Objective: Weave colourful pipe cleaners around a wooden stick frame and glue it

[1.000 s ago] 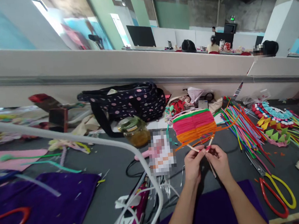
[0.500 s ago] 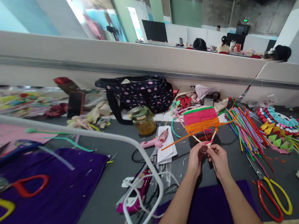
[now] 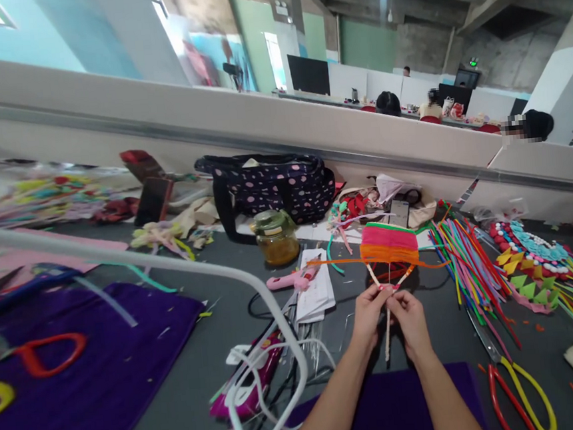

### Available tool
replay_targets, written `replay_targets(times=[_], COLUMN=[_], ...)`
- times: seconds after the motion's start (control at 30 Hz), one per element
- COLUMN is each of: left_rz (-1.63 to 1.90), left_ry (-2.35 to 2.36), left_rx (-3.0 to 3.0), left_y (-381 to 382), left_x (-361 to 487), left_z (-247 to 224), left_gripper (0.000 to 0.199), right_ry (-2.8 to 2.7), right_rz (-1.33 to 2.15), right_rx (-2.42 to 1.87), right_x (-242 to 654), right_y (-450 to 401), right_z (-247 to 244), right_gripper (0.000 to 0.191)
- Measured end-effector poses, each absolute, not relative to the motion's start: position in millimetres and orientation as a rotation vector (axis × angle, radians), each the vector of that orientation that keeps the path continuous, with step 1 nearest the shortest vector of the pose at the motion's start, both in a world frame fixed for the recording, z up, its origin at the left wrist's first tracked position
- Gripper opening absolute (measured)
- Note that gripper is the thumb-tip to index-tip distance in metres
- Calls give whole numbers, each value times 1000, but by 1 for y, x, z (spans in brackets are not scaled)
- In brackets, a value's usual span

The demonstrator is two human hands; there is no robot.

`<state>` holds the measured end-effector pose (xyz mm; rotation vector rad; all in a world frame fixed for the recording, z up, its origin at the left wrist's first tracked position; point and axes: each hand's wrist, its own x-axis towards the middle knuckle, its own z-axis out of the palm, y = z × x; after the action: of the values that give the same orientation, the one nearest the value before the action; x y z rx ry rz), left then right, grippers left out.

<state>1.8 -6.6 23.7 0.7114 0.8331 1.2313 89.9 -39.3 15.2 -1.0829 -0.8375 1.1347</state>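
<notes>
A frame wrapped in chenille stems (image 3: 388, 245), banded green, pink and orange, stands out beyond my fingertips. Two pale legs run down from it and meet in a V, and a thin stick (image 3: 388, 340) extends from there toward me. My left hand (image 3: 366, 320) pinches the V joint, where some pink shows. Close beside it, my right hand (image 3: 410, 321) has its fingers closed at the same joint and the top of the stick. Loose orange ends poke out on both sides of the wrapped part. My fingers hide the exact grip points.
Right: a bundle of chenille stems (image 3: 471, 259), scissors (image 3: 520, 388) and a flower-like craft piece (image 3: 535, 253). Left: a glass jar (image 3: 276, 237), a pink glue gun (image 3: 289, 280), a white bent tube (image 3: 269, 303) and purple cloth (image 3: 106, 391). Behind: a dotted bag (image 3: 274, 182) against the partition.
The view has shifted slightly. The wrapped frame has tipped and appears flatter, its left orange end now nearly level. The stick below my fingers shows more clearly.
</notes>
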Motion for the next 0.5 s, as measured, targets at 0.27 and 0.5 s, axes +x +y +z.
replay_targets(times=[0.27, 0.5], left_rz=[1154, 1107], left_ry=[769, 725], left_rx=[741, 730], left_y=[-9, -13], left_x=[2, 5], left_z=[22, 23], left_gripper=[26, 22], right_ry=[-678, -745], right_rz=[1109, 975], right_rx=[-1070, -1038], right_x=[104, 105], right_y=[-32, -31], right_z=[17, 14], right_gripper=[29, 25])
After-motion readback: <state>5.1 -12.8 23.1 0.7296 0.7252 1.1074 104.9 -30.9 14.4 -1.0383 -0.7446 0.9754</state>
